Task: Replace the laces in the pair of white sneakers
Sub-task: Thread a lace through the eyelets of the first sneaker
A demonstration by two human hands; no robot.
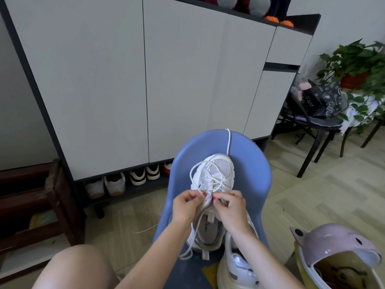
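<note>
White sneaker (214,176) on blue chair (256,174), toe far. L hand (185,207) & R hand (229,207) both pinch white lace (195,170) at its tongue; 2nd sneaker (239,265) near right.

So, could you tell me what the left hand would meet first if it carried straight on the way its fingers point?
The left hand points right, toward the right hand; it would probably meet the white lace first, then those fingers.
</note>
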